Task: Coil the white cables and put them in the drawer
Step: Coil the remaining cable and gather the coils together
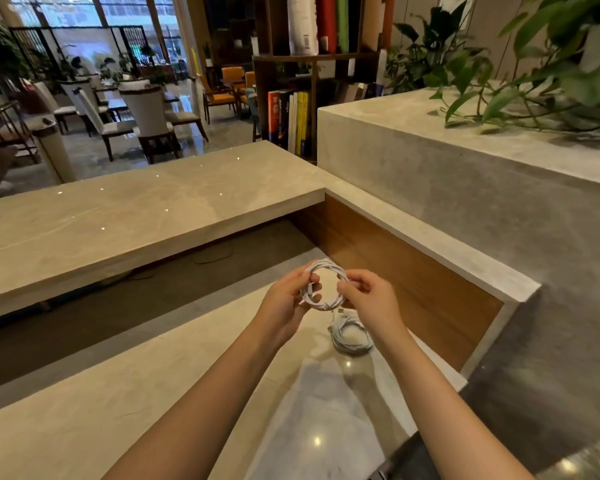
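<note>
Above the lower desk surface [146, 393], 1 white cable coil [328, 303] is held up between both hands. It is pinched at its left side by the curled fingers and thumb of the left hand [284, 304], and at its right side by those of the right hand [373, 299]. The loops are gathered into a neat ring, though it cannot be told whether a loose end is left to be tucked in. A 2nd white cable coil [352, 336] is seen lying on the desk just below the right hand, wound up and touched by neither hand. The coiling is therefore judged to be finished, or nearly so, for the 2 cables that are visible. No drawer is shown in view, open or closed, so the putting-away is judged to be wholly undone: both coils are yet to be carried to the drawer and laid inside. Whether further cables are waiting elsewhere cannot be told.
</note>
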Motion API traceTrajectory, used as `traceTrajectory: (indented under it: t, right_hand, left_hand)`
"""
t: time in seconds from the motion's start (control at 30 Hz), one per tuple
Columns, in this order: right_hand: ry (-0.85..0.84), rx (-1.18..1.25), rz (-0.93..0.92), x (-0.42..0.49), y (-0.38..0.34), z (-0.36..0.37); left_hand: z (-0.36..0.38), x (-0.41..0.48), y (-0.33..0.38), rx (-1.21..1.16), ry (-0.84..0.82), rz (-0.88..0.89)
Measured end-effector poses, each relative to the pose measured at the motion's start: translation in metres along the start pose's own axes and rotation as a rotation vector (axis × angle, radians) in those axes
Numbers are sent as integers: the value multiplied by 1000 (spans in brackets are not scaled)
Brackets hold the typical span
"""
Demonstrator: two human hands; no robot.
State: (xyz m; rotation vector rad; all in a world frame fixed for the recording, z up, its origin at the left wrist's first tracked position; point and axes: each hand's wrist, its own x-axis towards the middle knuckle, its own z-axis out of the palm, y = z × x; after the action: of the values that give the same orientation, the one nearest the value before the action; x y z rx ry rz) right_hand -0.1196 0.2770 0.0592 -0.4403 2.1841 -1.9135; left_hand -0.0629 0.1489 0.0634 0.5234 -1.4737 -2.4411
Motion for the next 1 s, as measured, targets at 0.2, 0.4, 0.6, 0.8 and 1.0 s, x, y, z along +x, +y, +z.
traceTrajectory:
  t: [0.2, 0.4, 0.6, 0.8, 1.0]
  right_hand:
    - [48, -39, 191, 19, 50, -20]
    - [90, -237, 256, 36, 99, -23]
    - [149, -476, 285, 50, 132, -21]
    - [20, -504, 251, 55, 162, -25]
    - [-27, -490, 220, 55, 169, -27]
  left_hand:
    - [2, 18, -37, 586, 85, 13]
    - [9, 51, -90, 925, 292, 11]
    - [14, 71, -126, 1121, 361, -51]
    - [0, 84, -150, 1466, 275, -107]
    - [0, 97, -162, 1580, 176, -76]
